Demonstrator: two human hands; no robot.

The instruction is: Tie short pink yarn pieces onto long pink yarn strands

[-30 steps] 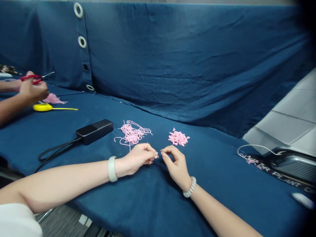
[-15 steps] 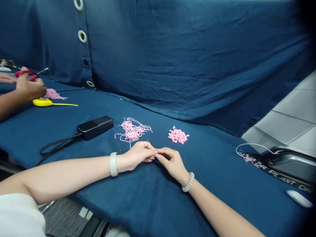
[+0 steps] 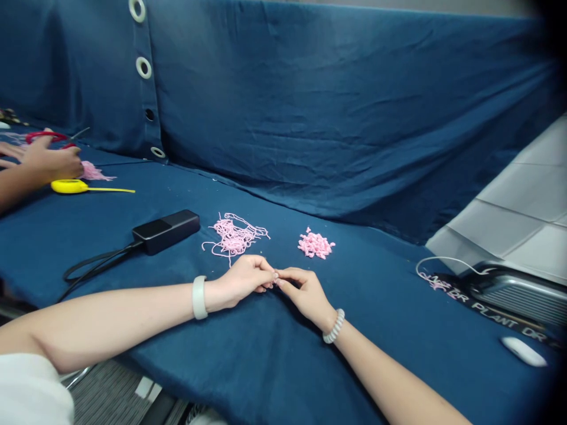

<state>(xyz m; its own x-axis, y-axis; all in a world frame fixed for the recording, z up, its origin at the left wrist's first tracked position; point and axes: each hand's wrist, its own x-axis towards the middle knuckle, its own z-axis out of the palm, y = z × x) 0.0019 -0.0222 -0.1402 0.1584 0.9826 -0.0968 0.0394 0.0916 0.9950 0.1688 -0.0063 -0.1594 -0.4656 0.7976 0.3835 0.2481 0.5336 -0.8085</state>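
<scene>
My left hand (image 3: 248, 281) and my right hand (image 3: 305, 290) meet fingertip to fingertip above the blue cloth (image 3: 248, 360). Both are closed in a pinch. Whatever lies between the fingertips is too small and too covered to make out. Just beyond my left hand is a loose tangle of pink yarn strands (image 3: 234, 236). Farther right, past my right hand, sits a small heap of short pink yarn pieces (image 3: 315, 244).
A black box-shaped device (image 3: 166, 231) with a cable lies at left. Beyond it are a yellow-handled tool (image 3: 69, 186) and a co-worker's hand (image 3: 52, 163) with red scissors (image 3: 46, 137). A dark strap with white lettering (image 3: 491, 311) and a white computer mouse (image 3: 524, 352) are at right.
The view has shifted slightly, moving everything a little to the left. My hands keep their pinch together. The co-worker's hand and scissors have tilted lower.
</scene>
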